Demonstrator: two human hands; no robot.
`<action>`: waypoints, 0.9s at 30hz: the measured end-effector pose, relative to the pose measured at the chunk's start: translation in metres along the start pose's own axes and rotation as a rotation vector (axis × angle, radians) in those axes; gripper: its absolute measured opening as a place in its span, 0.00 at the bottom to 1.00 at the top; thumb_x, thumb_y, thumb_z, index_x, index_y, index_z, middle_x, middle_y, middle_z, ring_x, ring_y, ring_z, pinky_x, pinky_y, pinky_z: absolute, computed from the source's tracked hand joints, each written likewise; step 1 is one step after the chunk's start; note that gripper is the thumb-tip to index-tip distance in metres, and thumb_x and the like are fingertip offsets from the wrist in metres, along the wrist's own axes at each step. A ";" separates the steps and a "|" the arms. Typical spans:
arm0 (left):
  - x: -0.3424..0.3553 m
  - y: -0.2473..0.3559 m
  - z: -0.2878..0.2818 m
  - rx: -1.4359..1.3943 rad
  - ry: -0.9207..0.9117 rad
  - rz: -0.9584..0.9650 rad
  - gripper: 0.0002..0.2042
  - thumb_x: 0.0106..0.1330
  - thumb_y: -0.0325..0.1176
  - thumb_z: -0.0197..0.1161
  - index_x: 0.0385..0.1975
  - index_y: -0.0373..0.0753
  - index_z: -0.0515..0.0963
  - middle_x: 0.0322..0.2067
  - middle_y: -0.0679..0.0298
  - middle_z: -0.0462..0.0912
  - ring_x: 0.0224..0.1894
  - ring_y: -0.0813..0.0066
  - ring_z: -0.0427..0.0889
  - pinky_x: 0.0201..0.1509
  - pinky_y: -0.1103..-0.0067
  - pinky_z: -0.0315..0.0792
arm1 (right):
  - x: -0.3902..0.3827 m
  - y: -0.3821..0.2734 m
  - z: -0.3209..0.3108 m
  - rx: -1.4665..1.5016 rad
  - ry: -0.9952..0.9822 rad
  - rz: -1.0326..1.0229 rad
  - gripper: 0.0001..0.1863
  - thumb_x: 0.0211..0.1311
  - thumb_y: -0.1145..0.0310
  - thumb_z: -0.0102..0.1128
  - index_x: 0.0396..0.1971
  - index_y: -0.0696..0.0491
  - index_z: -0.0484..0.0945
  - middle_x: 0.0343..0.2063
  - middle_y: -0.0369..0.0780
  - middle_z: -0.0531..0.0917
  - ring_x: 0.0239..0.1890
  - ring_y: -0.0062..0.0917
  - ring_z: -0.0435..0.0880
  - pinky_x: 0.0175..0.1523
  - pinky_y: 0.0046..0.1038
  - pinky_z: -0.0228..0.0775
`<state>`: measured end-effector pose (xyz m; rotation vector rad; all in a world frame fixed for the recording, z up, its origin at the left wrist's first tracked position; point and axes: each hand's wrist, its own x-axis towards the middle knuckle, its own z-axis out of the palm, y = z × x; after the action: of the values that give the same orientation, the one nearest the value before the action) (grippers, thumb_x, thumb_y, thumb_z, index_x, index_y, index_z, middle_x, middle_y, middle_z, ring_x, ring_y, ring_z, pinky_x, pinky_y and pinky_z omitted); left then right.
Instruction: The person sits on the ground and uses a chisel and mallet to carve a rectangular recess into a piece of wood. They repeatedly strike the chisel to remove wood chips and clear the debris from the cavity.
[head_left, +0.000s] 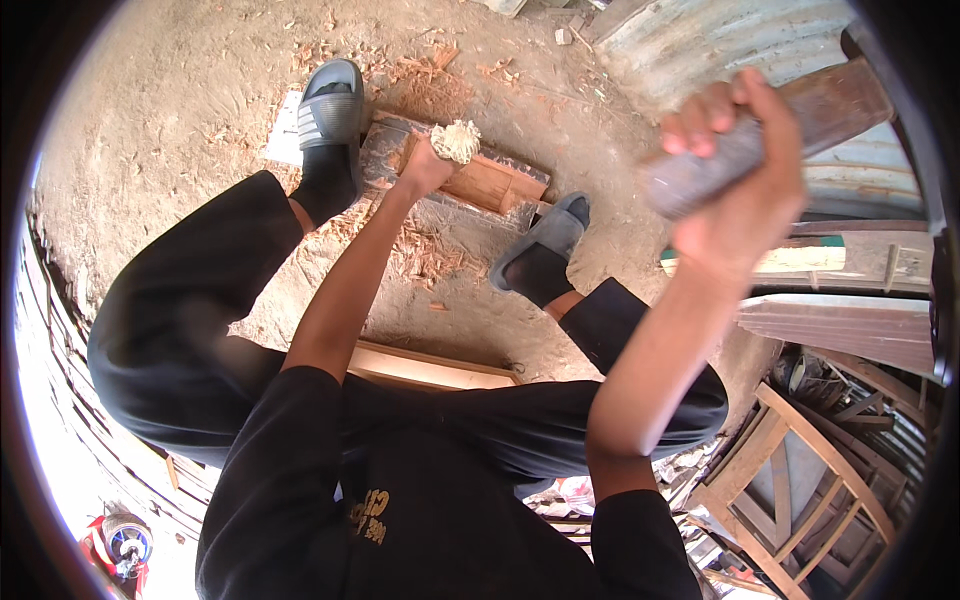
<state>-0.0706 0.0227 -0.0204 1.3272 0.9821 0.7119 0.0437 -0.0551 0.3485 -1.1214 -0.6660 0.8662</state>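
My left hand [428,168] is closed round the handle of a chisel, whose pale, frayed top [456,141] sticks up above the fist; its blade is hidden. Under it, between my feet, a thick wooden block [393,143] lies on the ground with a long hollow cut into its reddish inside. Raised at the right, my right hand [745,180] grips a heavy wooden mallet [845,103], slightly blurred. The mallet is well apart from the chisel.
Wood chips [425,255] lie scattered on the dirt floor. Grey sandals [332,115] are on my feet, either side of the block. Corrugated metal sheets [690,50] stand at the far right, with planks [840,322] below. A wooden frame [770,450] leans at the lower right.
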 end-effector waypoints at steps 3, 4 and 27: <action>0.003 0.004 0.010 0.016 -0.034 0.036 0.18 0.50 0.20 0.61 0.43 0.35 0.73 0.40 0.62 0.78 0.43 0.73 0.76 0.48 0.78 0.69 | -0.008 0.096 -0.021 0.108 -0.197 -0.137 0.09 0.58 0.67 0.53 0.20 0.52 0.67 0.11 0.33 0.66 0.13 0.19 0.67 0.22 0.25 0.63; 0.005 0.005 0.011 0.021 -0.045 0.064 0.18 0.50 0.20 0.61 0.44 0.35 0.73 0.41 0.62 0.78 0.44 0.73 0.75 0.48 0.78 0.69 | -0.027 0.140 -0.034 0.017 -0.114 -0.081 0.09 0.58 0.70 0.52 0.19 0.52 0.67 0.09 0.33 0.66 0.13 0.19 0.68 0.20 0.24 0.62; -0.013 0.040 -0.001 0.054 -0.013 -0.009 0.17 0.50 0.24 0.63 0.43 0.32 0.73 0.39 0.59 0.79 0.42 0.73 0.76 0.47 0.77 0.69 | -0.028 0.143 -0.015 -0.100 -0.149 -0.189 0.12 0.61 0.72 0.46 0.16 0.52 0.65 0.11 0.34 0.67 0.13 0.21 0.67 0.24 0.24 0.62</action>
<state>-0.0729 0.0174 0.0212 1.3717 1.0020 0.6735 0.0056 -0.0597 0.2069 -1.0699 -0.9324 0.7658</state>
